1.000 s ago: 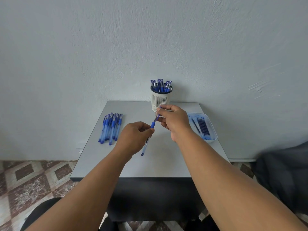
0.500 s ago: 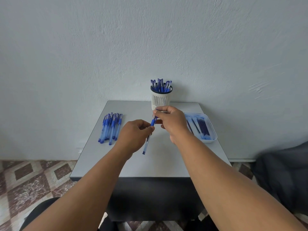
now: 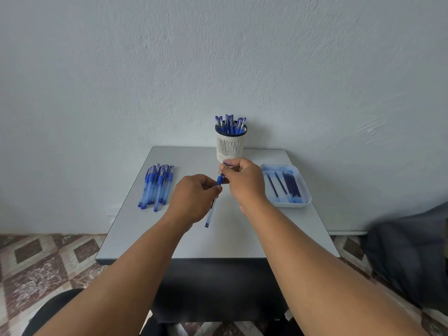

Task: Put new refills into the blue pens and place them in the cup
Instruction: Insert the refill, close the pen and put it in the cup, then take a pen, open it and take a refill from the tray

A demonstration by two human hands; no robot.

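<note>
A blue pen [image 3: 210,213] hangs tilted above the middle of the grey table [image 3: 218,241], its clear barrel pointing down toward me. My left hand [image 3: 194,197] grips the barrel just below the blue grip section. My right hand [image 3: 244,180] pinches the pen's upper end, right in front of the white slotted cup [image 3: 230,146], which holds several blue pens. More blue pens [image 3: 157,184] lie in a row on the left of the table. A pale blue tray [image 3: 304,197] on the right holds several dark refills [image 3: 292,185].
The table stands against a pale wall. A dark cloth heap [image 3: 412,258] lies to the right of the table, patterned floor tiles [image 3: 48,260] show to the left, and a dark chair seat [image 3: 55,309] is at the bottom left.
Both hands have lifted the pen a little and moved it toward the cup. My right hand has shifted up along the pen's top end.
</note>
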